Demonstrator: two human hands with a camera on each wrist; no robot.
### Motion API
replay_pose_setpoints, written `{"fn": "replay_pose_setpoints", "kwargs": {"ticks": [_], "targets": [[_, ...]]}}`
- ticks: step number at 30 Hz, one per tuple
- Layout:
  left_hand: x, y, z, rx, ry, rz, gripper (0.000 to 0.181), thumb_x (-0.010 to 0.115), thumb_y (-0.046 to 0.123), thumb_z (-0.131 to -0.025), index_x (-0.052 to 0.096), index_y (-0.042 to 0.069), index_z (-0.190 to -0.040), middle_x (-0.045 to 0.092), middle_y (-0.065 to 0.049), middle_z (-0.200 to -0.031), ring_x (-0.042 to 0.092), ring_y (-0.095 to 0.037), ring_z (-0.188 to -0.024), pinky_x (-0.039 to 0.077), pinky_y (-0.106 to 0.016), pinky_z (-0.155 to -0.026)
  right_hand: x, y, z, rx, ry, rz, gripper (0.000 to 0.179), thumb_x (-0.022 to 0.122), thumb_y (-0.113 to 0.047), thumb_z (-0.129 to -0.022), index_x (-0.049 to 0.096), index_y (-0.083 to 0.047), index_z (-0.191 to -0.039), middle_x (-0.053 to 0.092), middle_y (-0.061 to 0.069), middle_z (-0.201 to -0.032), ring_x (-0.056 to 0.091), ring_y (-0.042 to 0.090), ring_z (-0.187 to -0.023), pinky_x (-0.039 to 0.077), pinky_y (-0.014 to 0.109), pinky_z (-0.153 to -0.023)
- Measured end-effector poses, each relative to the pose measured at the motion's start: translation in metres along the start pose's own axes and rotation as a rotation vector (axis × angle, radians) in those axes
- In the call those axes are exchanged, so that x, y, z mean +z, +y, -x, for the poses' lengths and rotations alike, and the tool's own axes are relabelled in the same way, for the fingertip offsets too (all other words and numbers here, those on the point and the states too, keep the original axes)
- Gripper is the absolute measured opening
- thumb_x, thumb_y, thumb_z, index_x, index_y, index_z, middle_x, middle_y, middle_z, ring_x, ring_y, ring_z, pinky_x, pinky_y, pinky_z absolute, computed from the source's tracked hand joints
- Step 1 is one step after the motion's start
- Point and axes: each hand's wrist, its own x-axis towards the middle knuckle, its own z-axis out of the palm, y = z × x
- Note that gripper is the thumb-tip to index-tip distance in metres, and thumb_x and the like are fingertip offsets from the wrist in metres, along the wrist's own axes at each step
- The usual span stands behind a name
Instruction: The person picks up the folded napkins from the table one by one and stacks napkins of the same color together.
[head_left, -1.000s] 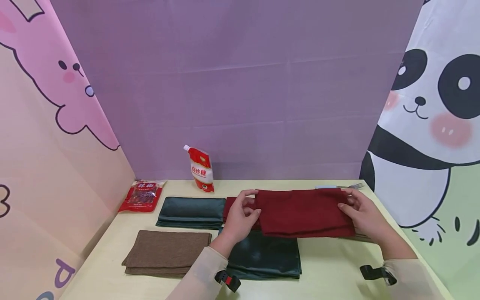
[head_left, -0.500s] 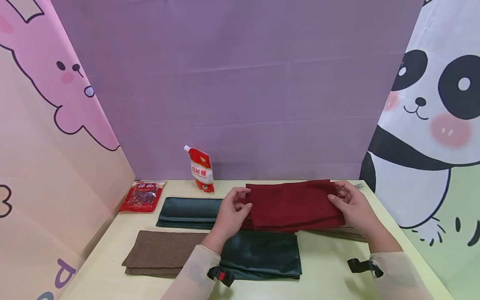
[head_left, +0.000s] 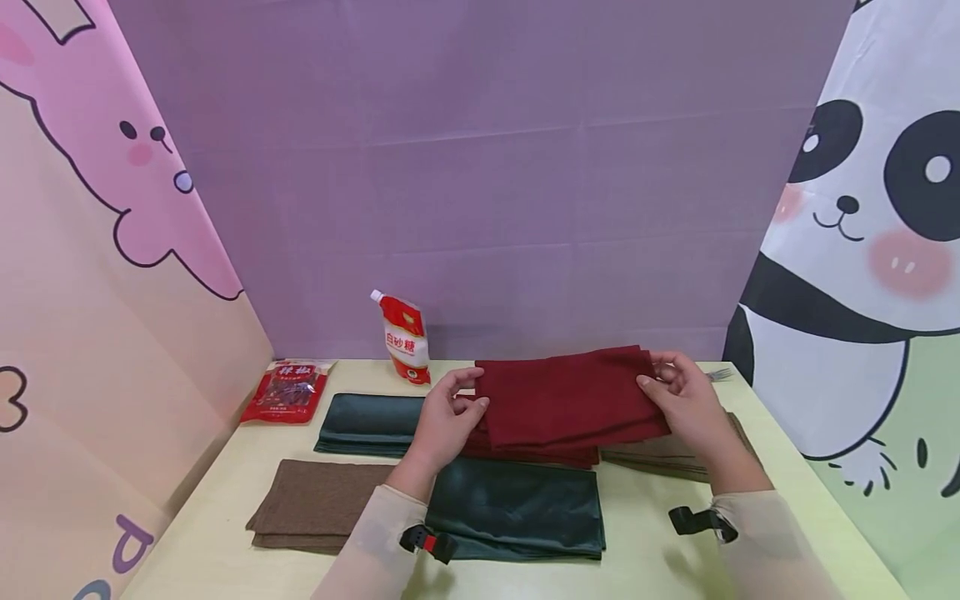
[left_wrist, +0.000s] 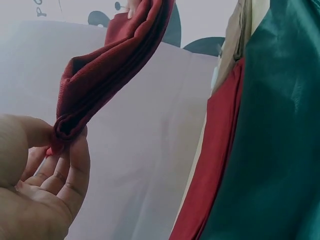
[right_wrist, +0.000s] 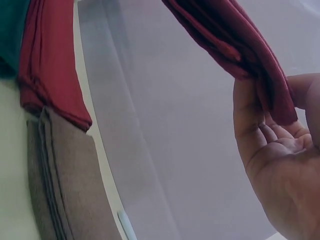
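Note:
A folded dark red cloth (head_left: 566,400) hangs above the table, stretched between my two hands. My left hand (head_left: 442,421) pinches its left end between thumb and fingers; the left wrist view shows the layered folds of the held cloth (left_wrist: 105,75) there. At the other end, my right hand (head_left: 686,404) pinches the cloth's right edge. Beneath it lies a second folded red cloth (head_left: 540,455), partly covered in the head view but plain in the right wrist view as the lying red cloth (right_wrist: 52,60).
Two folded dark teal cloths lie on the table, one at back left (head_left: 367,421) and one in front (head_left: 517,508). Folded brown cloths lie at left (head_left: 322,500) and right (head_left: 660,458). Behind are a red packet (head_left: 288,392), a sugar pouch (head_left: 405,337) and a fork (head_left: 720,375).
Both hands have carried the held red cloth leftward and a little up in the head view, its right end now higher. More of the lying red cloth and the right brown cloth shows.

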Motion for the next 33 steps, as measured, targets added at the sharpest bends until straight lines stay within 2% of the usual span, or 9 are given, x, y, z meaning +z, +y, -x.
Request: {"fn": "replay_pose_setpoints", "kwargs": {"ticks": [5,14,22,33], "targets": [[-0.006,-0.001,0.000,-0.006,-0.004,0.043,0.050,0.075,0.008,-0.097,0.057,0.012,-0.144,0.064,-0.015,-0.130,0.074,-0.027,-0.092,0.062,-0.036,-0.083,0.007,-0.007,-0.004,0.013,0.030,-0.026,0.042,0.068,-0.019,-0.104,0.048,-0.005,-0.139,0.073,-0.006,-0.110,0.072,0.010,-0.086,0.062,0.030,-0.068],[-0.017,0.000,-0.001,-0.004,-0.032,0.020,0.058,0.080,0.013,-0.094,0.056,0.014,-0.146,0.061,-0.011,-0.135,0.072,-0.025,-0.093,0.063,-0.039,-0.080,0.017,-0.008,-0.008,0.053,0.058,-0.084,0.034,0.069,-0.017,-0.103,0.050,-0.007,-0.129,0.071,-0.008,-0.103,0.070,0.009,-0.084,0.062,0.028,-0.068],[-0.023,-0.001,-0.001,-0.026,-0.088,-0.006,0.064,0.083,0.014,-0.091,0.054,0.018,-0.149,0.060,-0.006,-0.139,0.071,-0.027,-0.098,0.063,-0.041,-0.080,0.020,-0.001,-0.010,0.039,0.036,-0.051,0.038,0.067,-0.017,-0.105,0.051,0.000,-0.135,0.072,-0.004,-0.104,0.070,0.010,-0.085,0.062,0.027,-0.071],[-0.029,-0.001,-0.001,-0.046,-0.117,-0.016,0.069,0.079,0.005,-0.092,0.049,0.014,-0.153,0.056,-0.012,-0.145,0.070,-0.029,-0.099,0.063,-0.041,-0.084,0.027,-0.003,-0.008,0.028,-0.034,-0.116,0.043,0.066,0.000,-0.101,0.050,0.007,-0.140,0.071,0.003,-0.110,0.070,0.007,-0.090,0.062,0.029,-0.072]]}}
